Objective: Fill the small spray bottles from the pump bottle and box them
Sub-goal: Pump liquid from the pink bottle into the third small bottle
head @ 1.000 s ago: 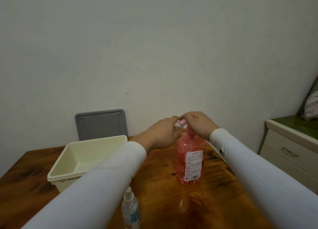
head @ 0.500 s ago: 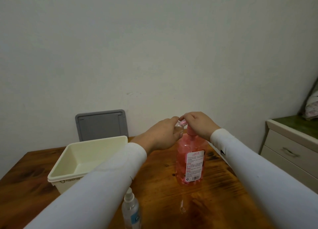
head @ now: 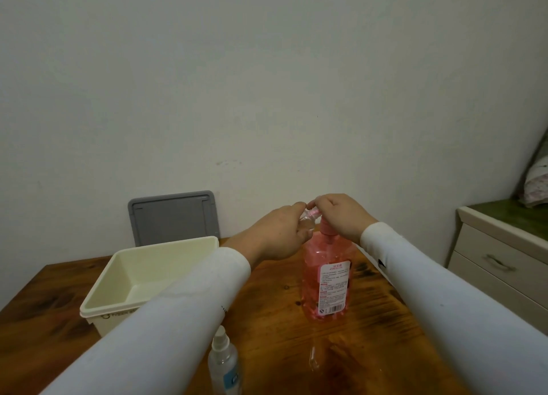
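Note:
A pink pump bottle (head: pixel 324 279) with a white label stands on the wooden table (head: pixel 370 344). My right hand (head: pixel 341 216) curls over its pump head. My left hand (head: pixel 281 234) grips a small clear spray bottle (head: pixel 308 219) held up against the pump's nozzle; most of it is hidden in my fingers. A second small spray bottle (head: pixel 224 365) with a white sprayer top stands at the near edge, under my left forearm. A small clear cap (head: pixel 313 357) lies on the table in front of the pump bottle.
An open cream plastic box (head: pixel 118 276) sits at the left of the table, its grey lid (head: pixel 173 216) leaning against the wall behind it. A white drawer cabinet (head: pixel 501 264) stands to the right of the table.

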The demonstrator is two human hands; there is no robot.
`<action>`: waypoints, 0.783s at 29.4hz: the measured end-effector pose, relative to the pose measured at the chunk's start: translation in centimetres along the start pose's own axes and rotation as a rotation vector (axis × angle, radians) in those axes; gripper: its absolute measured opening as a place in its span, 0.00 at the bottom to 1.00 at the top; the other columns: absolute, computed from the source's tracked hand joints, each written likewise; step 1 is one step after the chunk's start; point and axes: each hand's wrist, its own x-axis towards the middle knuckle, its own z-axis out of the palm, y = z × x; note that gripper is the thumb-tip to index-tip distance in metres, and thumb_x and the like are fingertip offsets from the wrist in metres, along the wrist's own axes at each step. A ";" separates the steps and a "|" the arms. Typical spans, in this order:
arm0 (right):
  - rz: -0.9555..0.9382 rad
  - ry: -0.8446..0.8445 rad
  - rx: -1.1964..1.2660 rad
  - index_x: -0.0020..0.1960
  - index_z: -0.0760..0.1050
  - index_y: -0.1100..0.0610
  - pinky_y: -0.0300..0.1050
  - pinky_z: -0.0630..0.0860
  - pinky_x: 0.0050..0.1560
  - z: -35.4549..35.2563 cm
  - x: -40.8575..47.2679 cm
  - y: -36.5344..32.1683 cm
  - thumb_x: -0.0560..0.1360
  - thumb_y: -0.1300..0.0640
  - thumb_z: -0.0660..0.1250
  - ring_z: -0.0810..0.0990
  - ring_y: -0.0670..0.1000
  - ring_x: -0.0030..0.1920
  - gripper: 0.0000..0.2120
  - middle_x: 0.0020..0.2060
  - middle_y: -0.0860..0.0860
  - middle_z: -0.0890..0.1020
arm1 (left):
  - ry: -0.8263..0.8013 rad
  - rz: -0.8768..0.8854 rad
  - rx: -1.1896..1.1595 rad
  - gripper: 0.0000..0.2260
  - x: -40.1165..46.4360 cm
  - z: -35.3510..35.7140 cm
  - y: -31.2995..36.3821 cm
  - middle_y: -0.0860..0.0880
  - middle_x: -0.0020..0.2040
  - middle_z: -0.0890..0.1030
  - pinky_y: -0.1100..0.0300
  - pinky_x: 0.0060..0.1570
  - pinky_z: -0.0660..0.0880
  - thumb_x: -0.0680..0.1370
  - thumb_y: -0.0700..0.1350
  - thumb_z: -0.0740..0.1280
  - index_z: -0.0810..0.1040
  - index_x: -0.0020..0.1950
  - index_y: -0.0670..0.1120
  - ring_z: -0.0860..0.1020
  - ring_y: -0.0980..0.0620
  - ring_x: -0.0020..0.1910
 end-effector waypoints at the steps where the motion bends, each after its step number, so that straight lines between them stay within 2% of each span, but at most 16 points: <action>1: 0.000 0.000 -0.008 0.54 0.79 0.59 0.41 0.72 0.35 0.0 -0.1 0.1 0.79 0.59 0.53 0.76 0.52 0.35 0.16 0.42 0.61 0.81 | -0.005 -0.001 0.000 0.23 0.0 0.1 0.0 0.44 0.65 0.75 0.53 0.58 0.72 0.80 0.50 0.62 0.62 0.73 0.47 0.74 0.45 0.60; 5: -0.015 -0.019 -0.063 0.58 0.78 0.62 0.45 0.72 0.43 -0.4 0.0 -0.3 0.79 0.61 0.54 0.76 0.54 0.43 0.16 0.43 0.57 0.78 | 0.010 0.005 -0.019 0.23 0.1 -0.4 0.2 0.44 0.65 0.75 0.53 0.57 0.72 0.80 0.50 0.62 0.62 0.73 0.47 0.74 0.46 0.59; 9: -0.011 0.043 0.003 0.54 0.80 0.60 0.48 0.73 0.50 -0.9 0.4 -0.7 0.80 0.56 0.53 0.78 0.55 0.48 0.18 0.50 0.58 0.82 | 0.036 0.018 0.004 0.23 0.1 -1.1 0.6 0.44 0.65 0.74 0.52 0.58 0.71 0.80 0.49 0.62 0.62 0.73 0.46 0.74 0.45 0.60; 11: -0.018 0.031 -0.006 0.54 0.80 0.60 0.46 0.73 0.48 -0.8 0.4 -0.7 0.80 0.57 0.53 0.78 0.54 0.47 0.18 0.49 0.59 0.82 | 0.038 0.016 0.005 0.23 0.0 -1.0 0.6 0.44 0.65 0.74 0.52 0.58 0.71 0.80 0.50 0.62 0.62 0.73 0.46 0.74 0.45 0.60; 14: -0.025 0.023 -0.004 0.54 0.80 0.60 0.40 0.72 0.39 -0.4 0.1 -0.4 0.80 0.58 0.52 0.77 0.51 0.39 0.17 0.45 0.59 0.82 | 0.023 0.013 0.000 0.23 0.1 -0.4 0.2 0.44 0.66 0.73 0.53 0.59 0.71 0.80 0.50 0.62 0.62 0.73 0.47 0.74 0.46 0.61; 17: -0.002 0.011 0.018 0.53 0.80 0.60 0.42 0.71 0.33 0.0 -0.1 -0.1 0.79 0.60 0.53 0.75 0.51 0.33 0.16 0.34 0.55 0.79 | 0.004 0.002 -0.011 0.24 0.1 0.2 -0.1 0.44 0.66 0.74 0.53 0.59 0.71 0.80 0.50 0.62 0.61 0.74 0.47 0.74 0.45 0.61; 19: 0.002 -0.018 -0.008 0.56 0.79 0.61 0.45 0.73 0.38 -0.1 -0.2 -0.1 0.79 0.61 0.54 0.77 0.53 0.35 0.16 0.35 0.56 0.79 | 0.004 0.001 -0.017 0.23 0.1 0.1 -0.1 0.44 0.66 0.74 0.53 0.59 0.71 0.80 0.50 0.62 0.62 0.73 0.47 0.74 0.45 0.61; 21: -0.011 -0.005 -0.053 0.58 0.78 0.62 0.49 0.75 0.49 -0.3 -0.2 -0.5 0.79 0.62 0.54 0.78 0.56 0.44 0.16 0.44 0.57 0.80 | 0.015 0.007 -0.019 0.23 0.1 -0.2 0.1 0.44 0.66 0.74 0.53 0.59 0.72 0.80 0.50 0.62 0.62 0.73 0.47 0.74 0.46 0.60; 23: -0.015 0.039 0.003 0.55 0.80 0.61 0.51 0.75 0.53 -0.7 0.0 -0.8 0.79 0.59 0.54 0.79 0.57 0.49 0.16 0.49 0.59 0.82 | 0.028 0.016 -0.024 0.23 0.1 -0.7 0.3 0.45 0.65 0.74 0.53 0.58 0.71 0.80 0.50 0.62 0.62 0.73 0.47 0.74 0.46 0.60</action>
